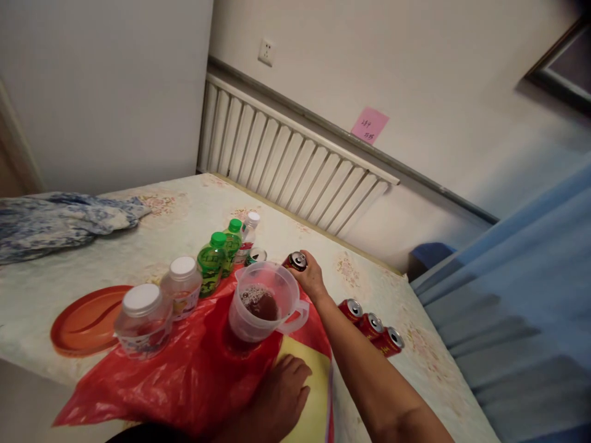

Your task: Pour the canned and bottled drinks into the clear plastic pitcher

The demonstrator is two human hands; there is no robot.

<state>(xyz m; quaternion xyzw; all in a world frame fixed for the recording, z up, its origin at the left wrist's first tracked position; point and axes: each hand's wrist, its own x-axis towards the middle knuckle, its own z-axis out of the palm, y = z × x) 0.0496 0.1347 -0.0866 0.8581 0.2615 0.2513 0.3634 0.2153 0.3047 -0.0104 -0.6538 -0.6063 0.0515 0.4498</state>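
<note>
My right hand (311, 275) is wrapped round a dark red can (295, 261) with an opened top, behind the clear plastic jug (263, 301). Brown, foamy liquid partly fills the jug, whose handle points right. My left hand (287, 391) lies on a yellow sheet (314, 381) in front of the jug, fingers loosely spread, holding nothing. Beneath the jug is a red plastic sheet (184, 381). Another can (256, 256), with a green side, stands just behind the jug, partly hidden.
Clear jars with white lids (141, 300), green-capped bottles (212, 264) and a white-capped bottle (249, 234) stand left of the jug. An orange lid (87, 320) lies far left. Three red cans (370, 326) stand right of my right forearm. Bunched cloth (60, 221) lies back left.
</note>
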